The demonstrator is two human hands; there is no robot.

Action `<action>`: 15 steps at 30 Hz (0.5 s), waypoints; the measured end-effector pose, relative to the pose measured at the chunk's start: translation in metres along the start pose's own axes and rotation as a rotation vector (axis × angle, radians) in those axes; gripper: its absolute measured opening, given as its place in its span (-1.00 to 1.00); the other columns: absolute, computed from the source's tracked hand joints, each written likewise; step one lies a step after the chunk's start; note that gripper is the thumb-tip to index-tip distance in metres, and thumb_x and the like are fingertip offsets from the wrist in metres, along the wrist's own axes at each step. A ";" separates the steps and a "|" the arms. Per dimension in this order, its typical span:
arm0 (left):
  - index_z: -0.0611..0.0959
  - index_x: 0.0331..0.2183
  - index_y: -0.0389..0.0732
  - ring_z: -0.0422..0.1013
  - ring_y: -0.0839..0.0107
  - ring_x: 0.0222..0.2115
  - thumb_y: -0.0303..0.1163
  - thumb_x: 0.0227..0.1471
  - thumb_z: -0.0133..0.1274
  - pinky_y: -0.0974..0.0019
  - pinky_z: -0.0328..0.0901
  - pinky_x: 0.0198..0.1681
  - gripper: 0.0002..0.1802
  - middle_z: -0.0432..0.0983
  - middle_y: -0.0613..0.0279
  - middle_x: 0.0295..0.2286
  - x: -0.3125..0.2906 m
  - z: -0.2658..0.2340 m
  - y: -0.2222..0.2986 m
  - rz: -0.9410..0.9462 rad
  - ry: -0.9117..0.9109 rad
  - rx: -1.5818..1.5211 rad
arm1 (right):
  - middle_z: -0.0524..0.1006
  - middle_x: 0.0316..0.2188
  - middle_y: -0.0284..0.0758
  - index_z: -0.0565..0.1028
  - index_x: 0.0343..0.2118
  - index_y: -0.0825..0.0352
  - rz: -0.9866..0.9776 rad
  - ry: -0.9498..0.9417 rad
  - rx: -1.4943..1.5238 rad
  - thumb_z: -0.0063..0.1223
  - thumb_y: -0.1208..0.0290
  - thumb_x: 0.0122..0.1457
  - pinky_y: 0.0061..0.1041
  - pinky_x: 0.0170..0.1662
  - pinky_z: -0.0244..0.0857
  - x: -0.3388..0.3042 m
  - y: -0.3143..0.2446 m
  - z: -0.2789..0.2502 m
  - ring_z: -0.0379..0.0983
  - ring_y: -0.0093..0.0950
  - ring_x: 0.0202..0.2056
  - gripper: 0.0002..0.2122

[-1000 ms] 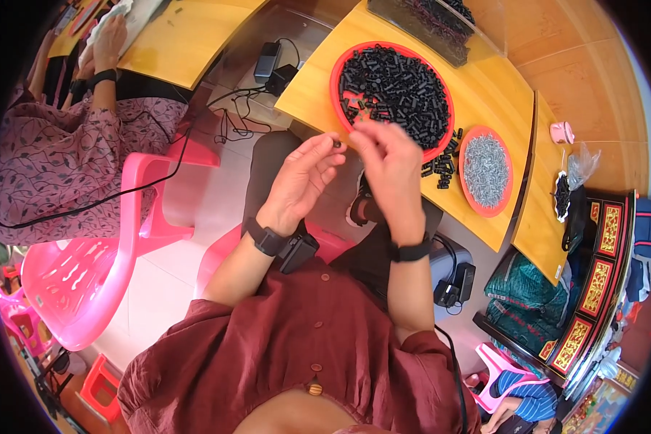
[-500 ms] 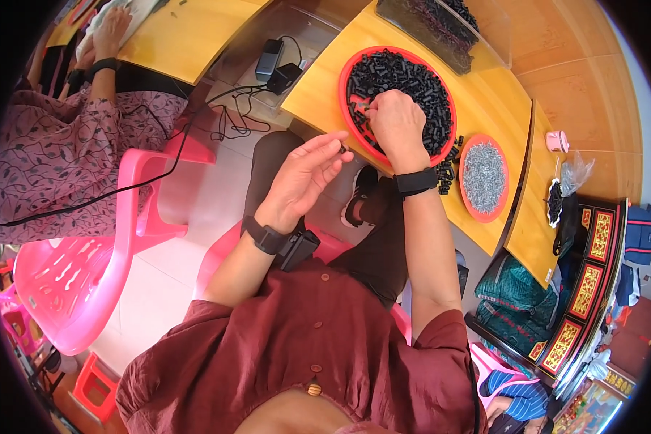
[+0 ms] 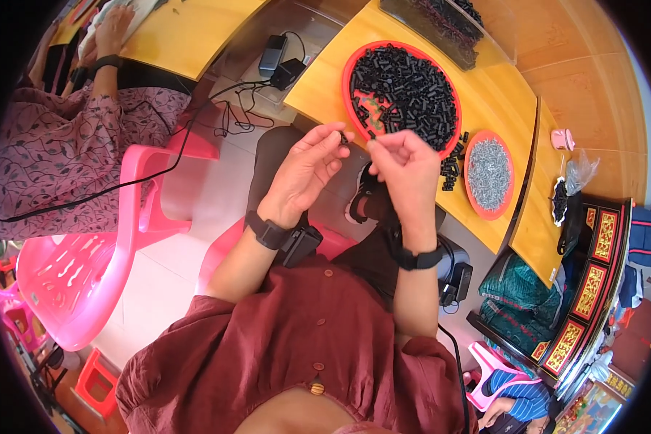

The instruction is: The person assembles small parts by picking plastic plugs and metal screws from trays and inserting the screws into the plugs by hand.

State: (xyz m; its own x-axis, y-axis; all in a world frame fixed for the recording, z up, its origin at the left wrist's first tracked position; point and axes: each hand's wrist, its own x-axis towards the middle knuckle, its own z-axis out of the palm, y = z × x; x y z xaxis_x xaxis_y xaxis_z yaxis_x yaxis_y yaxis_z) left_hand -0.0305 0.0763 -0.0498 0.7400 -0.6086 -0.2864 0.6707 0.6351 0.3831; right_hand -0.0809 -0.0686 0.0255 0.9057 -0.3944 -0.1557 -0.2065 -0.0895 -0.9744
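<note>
Between the thumb and fingertips of my left hand (image 3: 307, 170) is a small black part (image 3: 343, 138), pinched near the table's front edge. My right hand (image 3: 406, 170) faces it a short way off, thumb and forefinger pressed together on another small black piece (image 3: 372, 135) that is mostly covered. Beyond both hands lies a round red tray (image 3: 456, 139) heaped with short black tubular parts (image 3: 405, 83). A patch of its bottom shows at the near left. To the right, an orange-red oval tray (image 3: 493, 215) holds many silvery screw-like pieces (image 3: 489, 173).
Loose black parts (image 3: 450, 172) lie between the two trays on the yellow table (image 3: 318, 94). A clear bin (image 3: 441, 32) stands at the back. To the left are a pink chair (image 3: 126, 210), a black cable (image 3: 145, 176) and another person's patterned clothing (image 3: 58, 166).
My right hand has come out of the red tray toward me and now sits beside my left hand. The left hand stays nearly in place, still pinching its part.
</note>
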 end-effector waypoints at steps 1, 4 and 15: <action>0.53 -0.14 -0.18 0.43 0.59 -0.36 -0.42 0.12 0.01 0.58 0.32 -0.34 -0.76 0.53 0.26 -0.27 0.000 0.001 -0.001 -0.004 0.010 0.006 | 0.50 -0.59 -0.43 0.48 -0.41 0.41 0.009 -0.015 0.061 0.13 0.57 0.05 -0.74 -0.55 0.24 -0.007 0.006 0.001 0.40 -0.71 -0.61 -0.93; 0.54 -0.16 -0.18 0.40 0.61 -0.41 -0.41 0.12 0.01 0.58 0.31 -0.34 -0.79 0.53 0.26 -0.27 -0.001 0.004 -0.004 -0.012 0.015 0.023 | 0.50 -0.58 -0.43 0.48 -0.41 0.42 0.039 -0.003 0.158 0.13 0.58 0.06 -0.76 -0.53 0.25 -0.023 0.012 0.009 0.40 -0.72 -0.60 -0.93; 0.56 -0.21 -0.20 0.30 0.70 -0.50 -0.47 0.09 0.04 0.62 0.28 -0.38 -0.83 0.53 0.24 -0.29 -0.006 0.008 -0.008 0.086 -0.055 0.176 | 0.53 -0.55 -0.39 0.48 -0.40 0.43 0.044 -0.022 0.213 0.13 0.59 0.06 -0.76 -0.52 0.28 -0.030 0.014 0.012 0.42 -0.72 -0.58 -0.93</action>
State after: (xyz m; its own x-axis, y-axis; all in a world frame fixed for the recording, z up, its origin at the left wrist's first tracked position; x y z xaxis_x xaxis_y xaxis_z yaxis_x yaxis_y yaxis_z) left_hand -0.0409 0.0707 -0.0440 0.7870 -0.5840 -0.1992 0.5822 0.5959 0.5531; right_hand -0.1064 -0.0467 0.0145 0.9056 -0.3738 -0.2003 -0.1655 0.1234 -0.9785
